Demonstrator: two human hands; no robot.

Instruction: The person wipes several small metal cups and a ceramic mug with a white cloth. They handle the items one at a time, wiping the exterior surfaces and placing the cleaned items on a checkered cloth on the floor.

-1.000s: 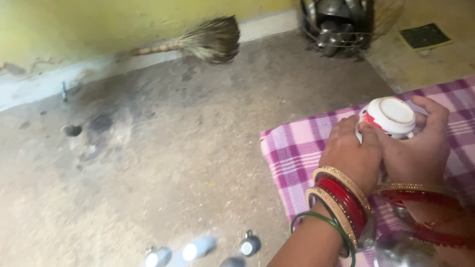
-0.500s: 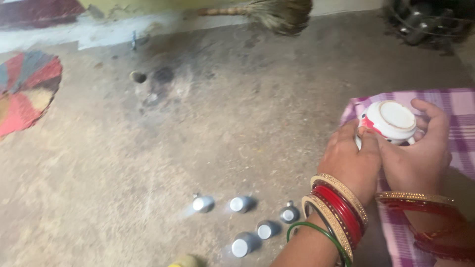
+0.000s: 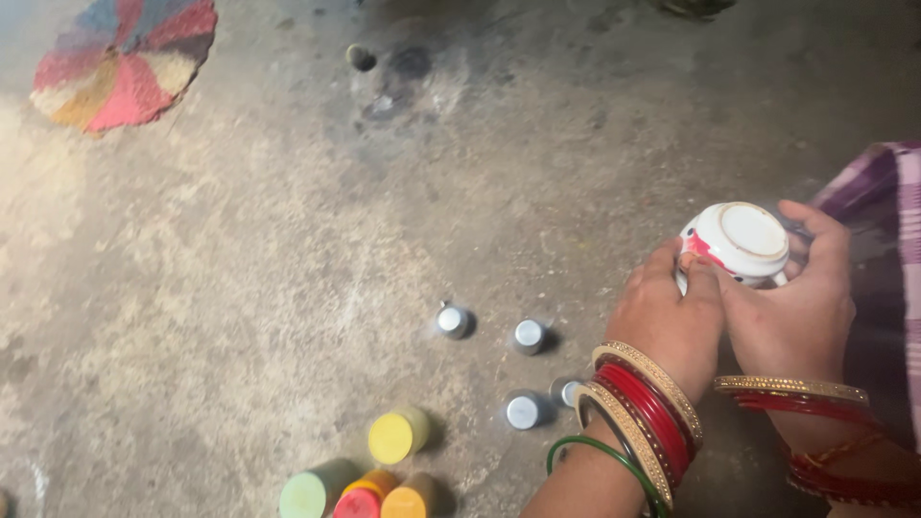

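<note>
Fingers of the left hand [image 3: 667, 321] and right hand [image 3: 791, 312] close around an upturned white cup [image 3: 737, 242] with red marks, held above the concrete floor [image 3: 288, 259]. Silver-capped bottles [image 3: 526, 336] and yellow [image 3: 391, 437], green, red and orange-lidded jars stand nearby; a checked cloth [image 3: 897, 221] lies right.

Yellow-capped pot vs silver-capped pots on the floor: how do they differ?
The yellow-capped pot has a wider, coloured cap; the silver-capped pots have smaller, shiny caps. The yellow one sits among green, red and orange pots; the silver ones lie nearer the left hand. All stand on the bare floor.
</note>
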